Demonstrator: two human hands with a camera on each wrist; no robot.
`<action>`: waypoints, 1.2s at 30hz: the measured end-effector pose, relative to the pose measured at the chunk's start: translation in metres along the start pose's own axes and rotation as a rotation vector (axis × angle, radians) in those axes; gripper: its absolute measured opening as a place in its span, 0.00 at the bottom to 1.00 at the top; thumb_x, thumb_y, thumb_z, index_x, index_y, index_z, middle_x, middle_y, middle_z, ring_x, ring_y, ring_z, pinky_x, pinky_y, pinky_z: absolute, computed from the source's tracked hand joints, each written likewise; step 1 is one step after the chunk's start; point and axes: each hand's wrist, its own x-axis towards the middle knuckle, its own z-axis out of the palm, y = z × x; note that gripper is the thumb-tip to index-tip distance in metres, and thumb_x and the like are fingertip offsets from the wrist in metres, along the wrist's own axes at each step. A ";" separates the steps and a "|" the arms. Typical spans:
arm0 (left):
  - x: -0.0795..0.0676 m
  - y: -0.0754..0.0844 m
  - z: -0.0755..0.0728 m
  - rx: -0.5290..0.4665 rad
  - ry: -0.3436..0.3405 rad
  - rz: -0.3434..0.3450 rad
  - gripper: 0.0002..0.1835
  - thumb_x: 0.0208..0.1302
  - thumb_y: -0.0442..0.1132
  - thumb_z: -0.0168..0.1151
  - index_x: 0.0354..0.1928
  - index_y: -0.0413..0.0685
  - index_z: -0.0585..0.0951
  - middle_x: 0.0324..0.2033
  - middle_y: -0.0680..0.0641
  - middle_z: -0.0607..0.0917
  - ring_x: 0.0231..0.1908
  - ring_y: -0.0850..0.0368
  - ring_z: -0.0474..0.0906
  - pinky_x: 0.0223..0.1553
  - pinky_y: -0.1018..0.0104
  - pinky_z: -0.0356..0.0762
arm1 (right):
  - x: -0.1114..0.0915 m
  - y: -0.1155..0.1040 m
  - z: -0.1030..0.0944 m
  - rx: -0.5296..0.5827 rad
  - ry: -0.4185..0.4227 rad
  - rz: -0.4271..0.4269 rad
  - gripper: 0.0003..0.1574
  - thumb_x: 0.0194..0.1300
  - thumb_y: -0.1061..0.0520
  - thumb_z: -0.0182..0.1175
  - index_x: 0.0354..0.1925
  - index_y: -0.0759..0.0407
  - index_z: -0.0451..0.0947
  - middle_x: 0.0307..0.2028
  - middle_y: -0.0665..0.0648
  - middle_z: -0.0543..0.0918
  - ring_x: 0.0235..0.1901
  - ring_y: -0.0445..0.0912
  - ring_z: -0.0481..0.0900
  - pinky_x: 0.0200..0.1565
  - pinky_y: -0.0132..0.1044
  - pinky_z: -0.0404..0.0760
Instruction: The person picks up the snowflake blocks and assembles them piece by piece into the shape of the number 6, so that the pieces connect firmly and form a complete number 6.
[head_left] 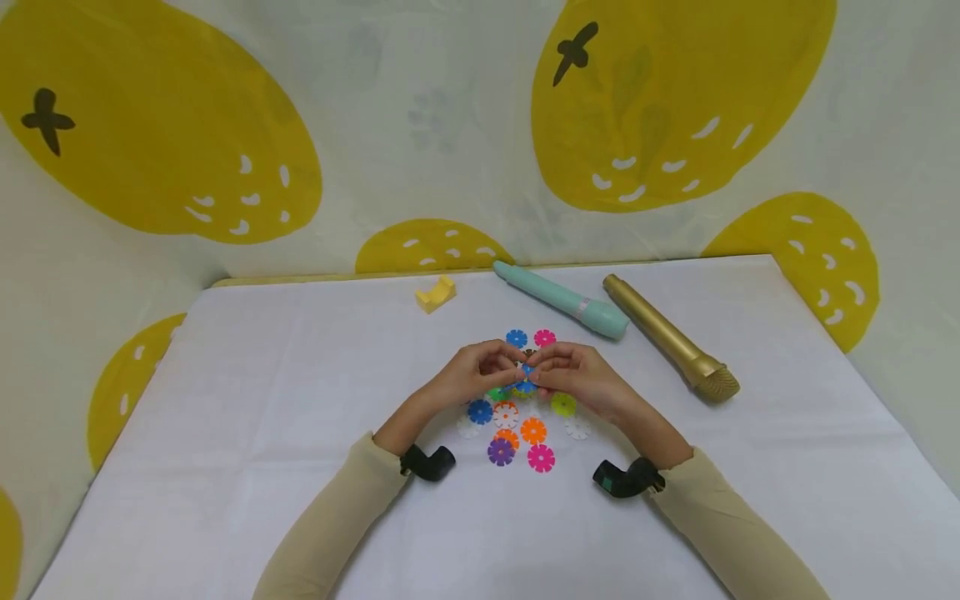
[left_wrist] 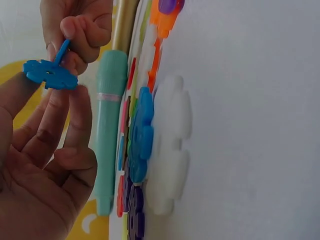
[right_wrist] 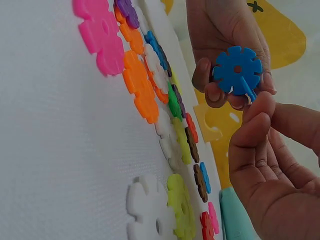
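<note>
My left hand (head_left: 476, 372) pinches a blue notched disc (left_wrist: 50, 74) by its edges, between thumb and fingers. A second blue disc (left_wrist: 63, 50), seen nearly edge-on, meets the first one at an angle. My right hand (right_wrist: 275, 150) pinches this second disc between thumb and forefinger. In the right wrist view the first disc (right_wrist: 237, 70) faces the camera with its slots and centre hole showing. How deep the two discs sit in each other's slots cannot be told. Both hands are raised over a loose spread of coloured discs, including a pink disc (head_left: 541, 457) and a purple disc (head_left: 501, 452).
On the white-covered table (head_left: 225, 467), a mint-green microphone (head_left: 562, 298) and a gold microphone (head_left: 671, 337) lie behind and to the right of the discs. A small yellow block with a curved hollow (head_left: 436, 295) stands at the back. A patterned cloth (head_left: 442, 125) hangs behind.
</note>
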 end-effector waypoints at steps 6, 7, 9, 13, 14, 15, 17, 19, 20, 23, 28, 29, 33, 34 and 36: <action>0.000 -0.001 0.000 0.033 -0.001 0.031 0.13 0.65 0.35 0.64 0.49 0.38 0.81 0.36 0.45 0.85 0.33 0.60 0.76 0.37 0.72 0.74 | 0.001 0.001 0.000 -0.037 -0.022 -0.034 0.17 0.66 0.62 0.62 0.48 0.73 0.73 0.35 0.57 0.81 0.31 0.46 0.80 0.40 0.34 0.82; 0.000 -0.001 -0.001 0.032 0.000 0.027 0.13 0.65 0.35 0.65 0.49 0.38 0.81 0.36 0.45 0.85 0.34 0.60 0.76 0.37 0.72 0.74 | 0.001 0.001 0.000 -0.046 -0.026 -0.036 0.17 0.66 0.62 0.62 0.48 0.72 0.73 0.35 0.57 0.81 0.32 0.47 0.81 0.40 0.34 0.83; -0.001 -0.002 -0.002 0.027 0.000 0.012 0.12 0.65 0.35 0.65 0.49 0.39 0.81 0.36 0.45 0.85 0.35 0.60 0.77 0.39 0.72 0.76 | 0.001 0.001 -0.001 -0.065 -0.032 -0.034 0.17 0.65 0.62 0.63 0.48 0.72 0.74 0.35 0.58 0.81 0.33 0.48 0.82 0.41 0.36 0.83; -0.003 -0.004 -0.004 0.004 0.003 -0.031 0.12 0.65 0.36 0.65 0.48 0.40 0.82 0.36 0.46 0.85 0.36 0.59 0.79 0.41 0.71 0.77 | 0.001 0.002 -0.004 -0.126 -0.064 -0.048 0.17 0.64 0.64 0.63 0.48 0.73 0.75 0.37 0.60 0.82 0.35 0.48 0.83 0.41 0.35 0.83; -0.003 -0.004 -0.004 -0.003 0.003 -0.036 0.12 0.65 0.36 0.65 0.48 0.40 0.82 0.36 0.46 0.85 0.36 0.59 0.79 0.41 0.71 0.77 | 0.001 0.002 -0.005 -0.151 -0.076 -0.055 0.16 0.63 0.65 0.63 0.48 0.73 0.75 0.37 0.61 0.82 0.35 0.48 0.82 0.41 0.33 0.82; -0.003 -0.005 -0.004 -0.011 0.004 -0.039 0.12 0.65 0.36 0.64 0.48 0.40 0.82 0.36 0.46 0.85 0.35 0.58 0.79 0.41 0.71 0.78 | 0.001 0.003 -0.006 -0.179 -0.089 -0.061 0.16 0.63 0.66 0.63 0.47 0.74 0.75 0.37 0.61 0.83 0.35 0.48 0.82 0.41 0.32 0.82; -0.003 -0.005 -0.005 -0.018 0.010 -0.044 0.12 0.65 0.36 0.64 0.48 0.40 0.82 0.36 0.45 0.85 0.35 0.58 0.79 0.40 0.71 0.78 | 0.001 0.004 -0.008 -0.237 -0.112 -0.069 0.15 0.61 0.67 0.64 0.45 0.73 0.77 0.37 0.62 0.84 0.34 0.48 0.82 0.39 0.30 0.81; -0.003 -0.004 -0.005 -0.031 0.018 -0.046 0.11 0.66 0.36 0.63 0.48 0.39 0.82 0.37 0.45 0.86 0.35 0.57 0.80 0.41 0.70 0.78 | 0.001 0.005 -0.010 -0.284 -0.131 -0.085 0.14 0.60 0.67 0.66 0.44 0.73 0.78 0.36 0.62 0.83 0.33 0.48 0.80 0.38 0.29 0.80; -0.003 -0.004 -0.005 -0.034 0.024 -0.051 0.11 0.66 0.36 0.63 0.48 0.40 0.82 0.37 0.45 0.86 0.35 0.58 0.80 0.41 0.70 0.78 | 0.001 0.005 -0.010 -0.308 -0.133 -0.088 0.14 0.59 0.67 0.67 0.43 0.73 0.79 0.35 0.62 0.83 0.32 0.49 0.79 0.37 0.29 0.79; -0.003 -0.003 -0.004 -0.046 0.041 -0.068 0.11 0.66 0.36 0.63 0.48 0.39 0.82 0.37 0.45 0.86 0.36 0.58 0.81 0.42 0.70 0.79 | 0.001 0.007 -0.010 -0.373 -0.127 -0.091 0.15 0.56 0.66 0.70 0.42 0.71 0.80 0.34 0.61 0.82 0.32 0.48 0.76 0.35 0.28 0.77; -0.002 -0.001 -0.004 -0.067 0.043 -0.091 0.12 0.66 0.36 0.64 0.49 0.39 0.82 0.38 0.44 0.86 0.36 0.58 0.81 0.41 0.70 0.79 | 0.003 0.008 -0.009 -0.468 -0.127 -0.086 0.19 0.53 0.65 0.73 0.44 0.70 0.82 0.32 0.60 0.81 0.29 0.47 0.72 0.30 0.28 0.74; -0.002 -0.001 -0.004 -0.070 0.041 -0.094 0.12 0.66 0.36 0.63 0.49 0.39 0.81 0.38 0.44 0.86 0.36 0.58 0.81 0.41 0.70 0.79 | 0.003 0.008 -0.008 -0.473 -0.128 -0.086 0.20 0.53 0.65 0.73 0.45 0.70 0.82 0.32 0.60 0.79 0.28 0.46 0.72 0.29 0.28 0.73; -0.002 -0.001 -0.005 -0.089 0.030 -0.106 0.14 0.67 0.36 0.63 0.52 0.37 0.80 0.39 0.44 0.86 0.36 0.58 0.81 0.42 0.70 0.79 | 0.002 0.008 -0.008 -0.485 -0.114 -0.092 0.20 0.52 0.66 0.73 0.45 0.70 0.82 0.31 0.61 0.76 0.26 0.46 0.71 0.27 0.28 0.72; -0.002 -0.001 -0.005 -0.090 0.028 -0.109 0.15 0.67 0.36 0.63 0.52 0.37 0.80 0.39 0.44 0.86 0.35 0.59 0.81 0.42 0.70 0.79 | 0.002 0.008 -0.007 -0.486 -0.109 -0.089 0.21 0.52 0.66 0.73 0.45 0.70 0.81 0.32 0.61 0.75 0.26 0.46 0.71 0.27 0.28 0.72; -0.002 -0.001 -0.005 -0.089 0.028 -0.116 0.15 0.67 0.37 0.62 0.53 0.37 0.80 0.39 0.44 0.86 0.35 0.58 0.81 0.42 0.70 0.79 | 0.001 0.008 -0.007 -0.494 -0.097 -0.078 0.22 0.51 0.66 0.73 0.46 0.70 0.80 0.33 0.61 0.76 0.26 0.46 0.72 0.28 0.28 0.73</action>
